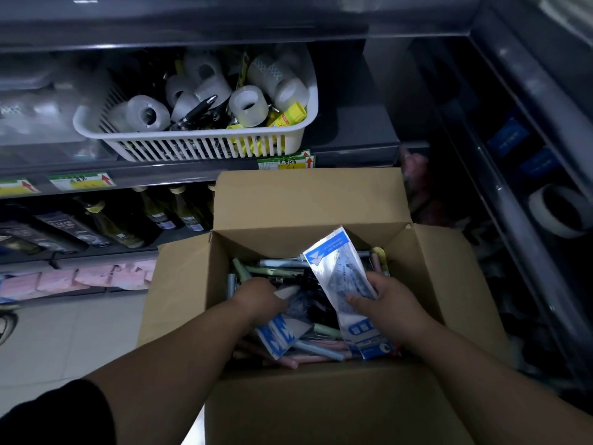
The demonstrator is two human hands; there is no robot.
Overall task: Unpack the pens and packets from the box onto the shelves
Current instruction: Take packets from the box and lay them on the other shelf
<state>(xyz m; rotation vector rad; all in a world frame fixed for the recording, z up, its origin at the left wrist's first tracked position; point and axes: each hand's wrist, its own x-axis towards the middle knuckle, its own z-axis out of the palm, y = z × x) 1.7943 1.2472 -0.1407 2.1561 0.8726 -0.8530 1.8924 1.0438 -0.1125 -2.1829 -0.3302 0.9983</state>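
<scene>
1. Dark metal shop shelves [179,178] fill the background, with yellow-and-green price tags [81,181] on the front edge.
2. On the shelf, at 11 o'clock from the box, sits a white slotted plastic basket [199,146] full of clear tape rolls [147,113] and yellow glue sticks [287,115].
3. On the lower shelf at 9 o'clock stand glass bottles [187,210] with pale caps.
4. An open brown cardboard box [308,200] stands below the shelves, flaps spread, its far flap upright at 12 o'clock.
5. Loose pastel pens [282,263] in green, blue and pink lie heaped inside the box.
6. The right hand [388,303] holds a long blue-and-white plastic packet [340,277], thumb on its face and fingers behind. The packet tilts up toward 11 o'clock, its lower end down among the pens.
7. The left hand [260,300] reaches into the box at 9 o'clock from the right hand, fingers curled around a second blue-and-white packet [277,337] that lies on the pens.
8. A white tape roll [558,210] rests on the side shelving at 3 o'clock.
</scene>
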